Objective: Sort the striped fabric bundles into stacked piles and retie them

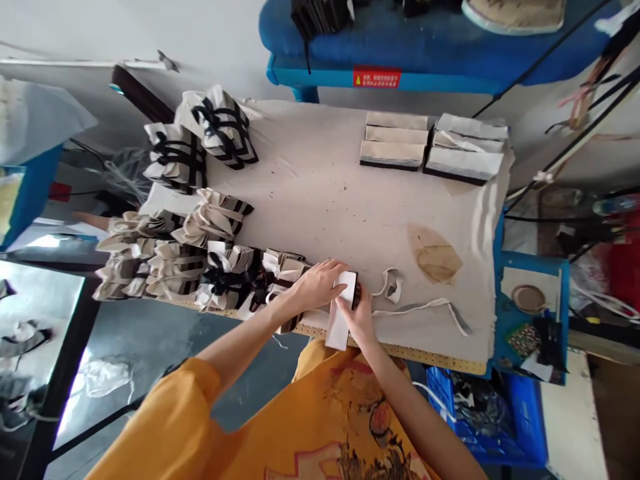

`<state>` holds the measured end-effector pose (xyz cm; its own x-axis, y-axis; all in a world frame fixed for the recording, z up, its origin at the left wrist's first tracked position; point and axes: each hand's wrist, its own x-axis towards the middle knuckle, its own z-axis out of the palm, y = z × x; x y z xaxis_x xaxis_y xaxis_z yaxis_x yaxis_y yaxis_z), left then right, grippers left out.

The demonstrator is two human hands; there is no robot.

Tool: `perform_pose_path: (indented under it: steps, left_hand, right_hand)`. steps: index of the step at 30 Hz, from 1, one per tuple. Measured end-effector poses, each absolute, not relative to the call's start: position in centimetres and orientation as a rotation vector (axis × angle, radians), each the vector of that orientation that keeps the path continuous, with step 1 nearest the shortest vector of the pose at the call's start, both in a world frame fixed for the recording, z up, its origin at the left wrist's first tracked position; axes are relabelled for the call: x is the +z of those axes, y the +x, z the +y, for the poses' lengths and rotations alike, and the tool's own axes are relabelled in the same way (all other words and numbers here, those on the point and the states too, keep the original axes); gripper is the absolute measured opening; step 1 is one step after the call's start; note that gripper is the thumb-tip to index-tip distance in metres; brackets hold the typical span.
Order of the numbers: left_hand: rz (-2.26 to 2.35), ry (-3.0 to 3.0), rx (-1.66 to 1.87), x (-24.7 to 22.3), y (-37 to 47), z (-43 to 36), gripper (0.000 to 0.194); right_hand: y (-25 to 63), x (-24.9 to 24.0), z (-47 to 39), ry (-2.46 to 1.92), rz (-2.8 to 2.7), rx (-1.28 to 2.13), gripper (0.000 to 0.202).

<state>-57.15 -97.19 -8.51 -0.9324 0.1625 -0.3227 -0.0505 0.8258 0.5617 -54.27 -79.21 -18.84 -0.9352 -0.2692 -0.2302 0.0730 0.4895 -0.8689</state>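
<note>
At the near edge of the cloth-covered table [310, 180], a narrow stack of fabric pieces [339, 327] with a white top and dark edge sits between my hands. My left hand [317, 285] comes from the left, its fingers curled over the stack's far end. From the right, my right hand [363, 317] wraps round the stack's side, thumb on top. Beside it lie a short curled fabric strip [393, 285] and a long pale strip [425, 305]. Tied fabric bundles [230, 267] stand close to my left hand; the stack's underside is hidden.
More tied bundles [175, 157] crowd the table's left side. Flat fabric stacks [395, 141] sit at the back right, near a brown stain [435, 257]. A blue side tray [533, 267] adjoins the right edge, above a blue crate [520, 427]. A blue padded bench [425, 47] stands behind.
</note>
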Motion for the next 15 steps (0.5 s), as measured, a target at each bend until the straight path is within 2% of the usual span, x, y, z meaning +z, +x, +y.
perform_pose_path:
  steps: [5,10,15]
  left_hand:
    - [2.32,0.328,0.614,-10.4,-61.3,-98.4,0.043]
    - [2.085,0.381,0.568,-10.6,-63.0,-99.8,0.052]
    - [1.938,0.418,0.528,-10.3,-65.1,-100.1,0.051]
  right_hand:
    - [-52.6,-18.3,-79.5,-0.128,2.425,-1.407,0.074]
    - [-51.8,-17.7,-80.4,-0.049,2.451,-1.359,0.078]
    - [-51.6,-16.8,-81.0,0.003,2.434,-1.323,0.078]
